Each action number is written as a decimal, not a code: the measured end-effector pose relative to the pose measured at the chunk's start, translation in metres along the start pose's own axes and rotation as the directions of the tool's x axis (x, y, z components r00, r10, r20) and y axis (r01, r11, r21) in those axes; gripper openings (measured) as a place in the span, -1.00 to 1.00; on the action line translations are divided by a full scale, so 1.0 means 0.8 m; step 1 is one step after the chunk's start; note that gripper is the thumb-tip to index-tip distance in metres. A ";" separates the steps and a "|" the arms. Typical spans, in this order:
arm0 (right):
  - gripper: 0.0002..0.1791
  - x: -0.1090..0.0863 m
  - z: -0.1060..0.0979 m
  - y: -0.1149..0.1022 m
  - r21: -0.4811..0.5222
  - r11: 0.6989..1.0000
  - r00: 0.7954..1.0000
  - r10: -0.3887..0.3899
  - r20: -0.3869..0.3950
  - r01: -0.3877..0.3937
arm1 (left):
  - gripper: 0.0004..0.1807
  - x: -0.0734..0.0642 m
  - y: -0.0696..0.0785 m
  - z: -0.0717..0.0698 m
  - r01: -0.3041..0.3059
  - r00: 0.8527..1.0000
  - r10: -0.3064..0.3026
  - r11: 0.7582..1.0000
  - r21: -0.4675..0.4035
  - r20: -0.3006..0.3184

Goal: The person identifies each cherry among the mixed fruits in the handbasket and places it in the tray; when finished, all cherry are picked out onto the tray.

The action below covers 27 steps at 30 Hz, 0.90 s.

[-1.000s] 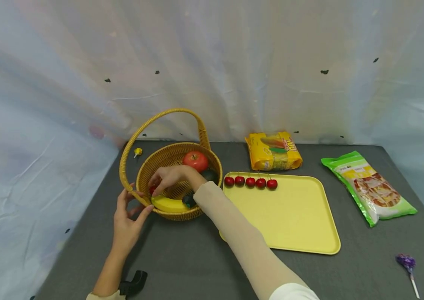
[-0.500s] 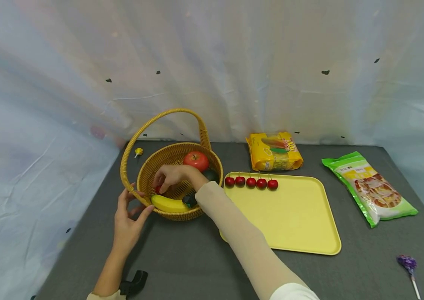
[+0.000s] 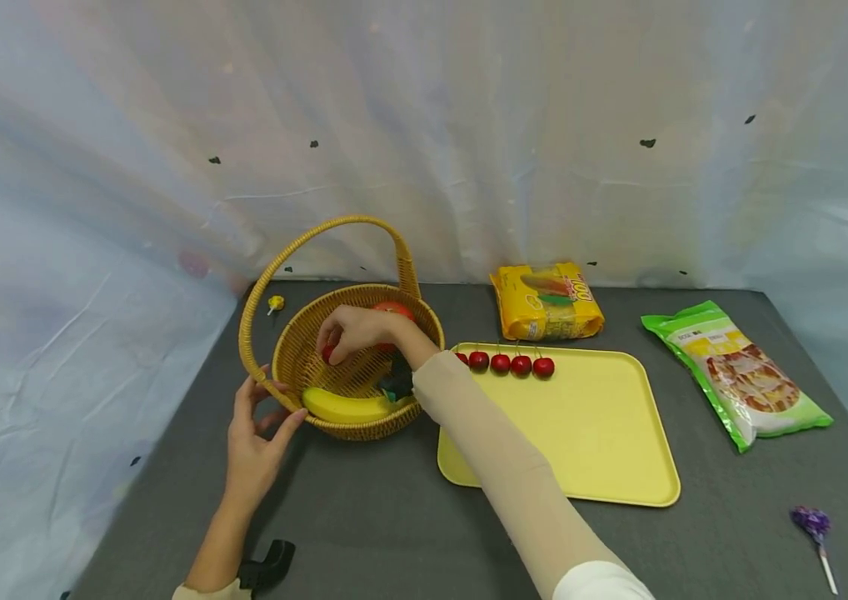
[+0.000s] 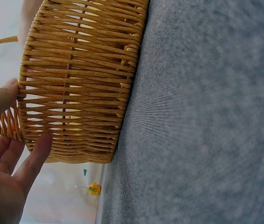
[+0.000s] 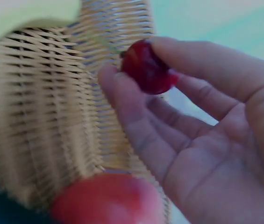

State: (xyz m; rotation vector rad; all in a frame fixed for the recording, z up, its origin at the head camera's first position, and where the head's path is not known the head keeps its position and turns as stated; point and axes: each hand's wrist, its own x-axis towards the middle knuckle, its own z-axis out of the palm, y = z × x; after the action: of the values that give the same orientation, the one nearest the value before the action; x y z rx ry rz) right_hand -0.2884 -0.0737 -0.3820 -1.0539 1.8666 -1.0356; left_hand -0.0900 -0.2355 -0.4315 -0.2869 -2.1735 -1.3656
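My right hand (image 3: 352, 331) is inside the yellow wicker basket (image 3: 291, 337), pinching a dark red cherry (image 5: 146, 67) between thumb and fingertips. A green stem shows on that cherry in the right wrist view. My left hand (image 3: 253, 454) grips the basket's rim at the foot of its arched handle (image 3: 247, 333), thumb and fingers on either side. Within the basket lie a banana (image 3: 349, 407) at the near side, a dark green item (image 3: 396, 383), and a red apple (image 3: 396, 310) partly hidden behind my right wrist.
Right of the basket is a yellow tray (image 3: 589, 433) with a row of several cherries (image 3: 500, 363) along its far edge. Beyond stand a yellow food packet (image 3: 550, 302) and a green-white bag (image 3: 739, 375). A purple lollipop (image 3: 812, 525) lies front right, a yellow lollipop (image 3: 276, 303) back left.
My right hand has risen from the basket's left side and moved right with the cherry, uncovering more of the banana. The left hand stays at the rim.
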 end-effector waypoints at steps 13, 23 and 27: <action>-0.71 -0.135 -0.044 0.036 0.003 0.973 0.944 -0.222 -0.246 0.229 | -0.10 -0.001 -0.002 0.000 -0.011 1.000 0.011 1.000 -0.019 -0.008; -0.65 -0.277 -0.035 0.105 0.218 0.949 0.833 -0.073 -0.548 0.226 | -0.10 0.000 -0.001 0.003 0.006 1.000 -0.006 1.000 -0.020 -0.011; -0.62 -0.320 -0.026 0.133 0.111 0.983 0.752 -0.035 -0.658 0.143 | -0.10 0.000 0.000 0.004 0.015 1.000 -0.015 1.000 -0.023 -0.014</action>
State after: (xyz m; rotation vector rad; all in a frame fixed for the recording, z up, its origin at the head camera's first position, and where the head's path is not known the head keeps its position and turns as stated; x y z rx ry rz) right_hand -0.2393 0.1983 -0.4151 -0.7320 2.2336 -1.7517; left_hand -0.0916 -0.2326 -0.4327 -0.2686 -2.1535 -1.3975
